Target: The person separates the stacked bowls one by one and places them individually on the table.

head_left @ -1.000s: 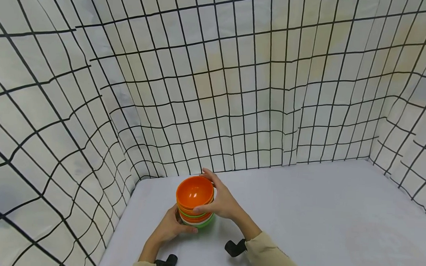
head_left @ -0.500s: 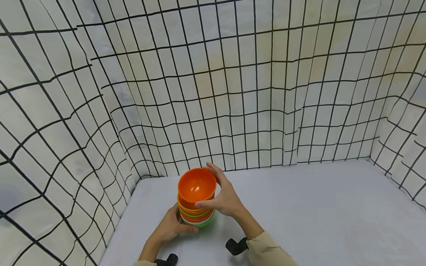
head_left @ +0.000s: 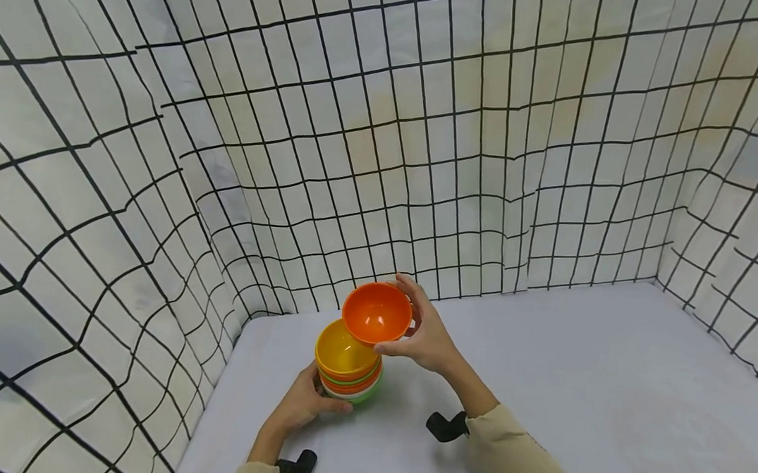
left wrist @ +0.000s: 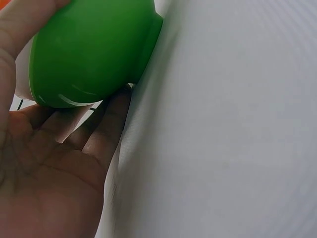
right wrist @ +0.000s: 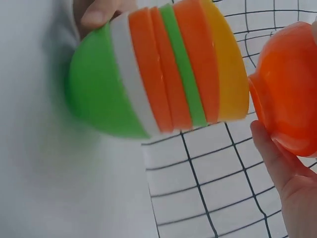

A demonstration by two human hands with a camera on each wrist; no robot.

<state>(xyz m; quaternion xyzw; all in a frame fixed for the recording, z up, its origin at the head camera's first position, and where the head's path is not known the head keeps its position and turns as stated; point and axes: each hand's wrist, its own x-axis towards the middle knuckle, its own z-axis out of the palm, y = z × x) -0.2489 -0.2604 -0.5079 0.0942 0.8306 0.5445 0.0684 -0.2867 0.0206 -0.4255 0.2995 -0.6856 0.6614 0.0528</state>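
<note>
An orange bowl is held by my right hand, thumb at the near rim and fingers round the far side. It is lifted off, just above and to the right of a stack of nested bowls. The stack's top is a yellow bowl; below come orange, green and white rims, with a green bowl at the bottom on the table. My left hand grips the base of the stack from the left, thumb in front. In the right wrist view the orange bowl shows apart from most of the yellow rim.
The white tabletop stretches to the right of the stack. White cloth walls with a black grid stand behind and at both sides. A black wrist mount sticks out at each wrist.
My right hand has lifted the orange bowl out of the stack and moved it up and right, uncovering the yellow bowl. The left hand has stayed at the stack's base.
</note>
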